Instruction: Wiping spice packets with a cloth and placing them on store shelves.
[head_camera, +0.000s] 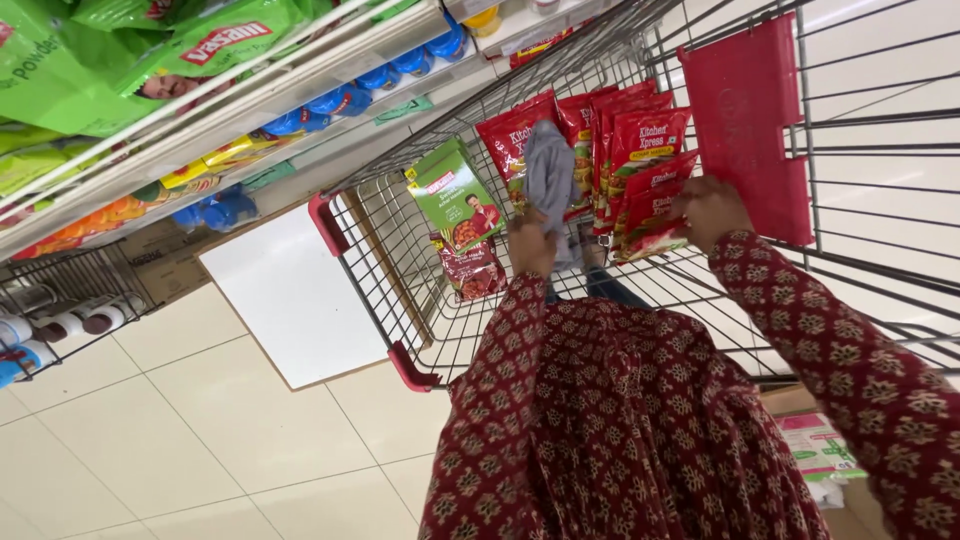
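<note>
I look down into a wire shopping cart (400, 250) with red corner guards. My left hand (532, 245) grips a grey cloth (550, 170) that hangs over a row of red spice packets (610, 130) standing in the cart. My right hand (708, 208) is closed on the nearest red packets (648, 210) at the row's end, beside the red plastic child-seat flap (745, 125). A green box (455, 195) and a dark red packet (473, 268) lie lower in the cart. My patterned maroon sleeves cover the near part of the basket.
Store shelves (230, 110) on the left carry green bags, yellow packs and blue-capped containers. A wire rack (60, 300) holds bottles at lower left. A white board (290, 295) lies on the tiled floor beside the cart. A cardboard box (815, 445) sits at lower right.
</note>
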